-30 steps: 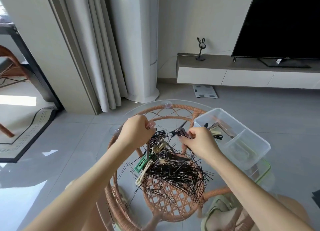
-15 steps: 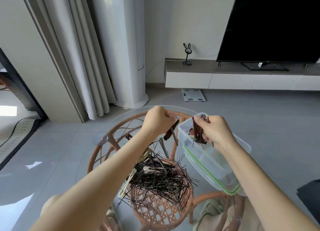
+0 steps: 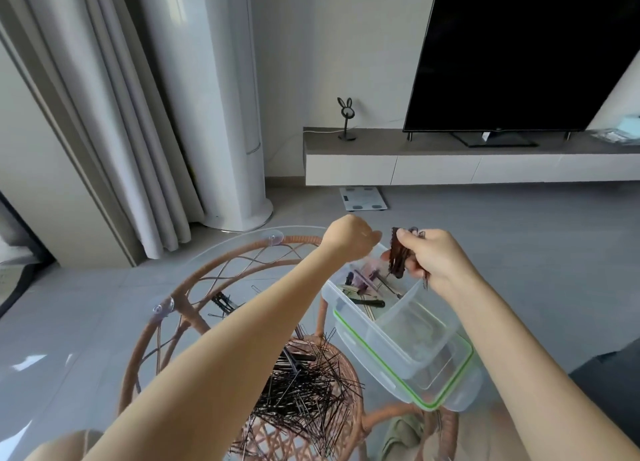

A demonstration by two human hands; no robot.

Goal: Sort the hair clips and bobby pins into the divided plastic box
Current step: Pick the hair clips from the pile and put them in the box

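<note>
Clips (image 3: 397, 258) hang pinched in right hand (image 3: 434, 257) above box (image 3: 367, 346); left hand (image 3: 349, 237) curled, grip indiscernible.

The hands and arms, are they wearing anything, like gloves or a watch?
No gloves on the left hand or the right hand, and no rings that I can see. The left forearm and right forearm are bare: no sleeves, watch or bracelet in view.
</note>
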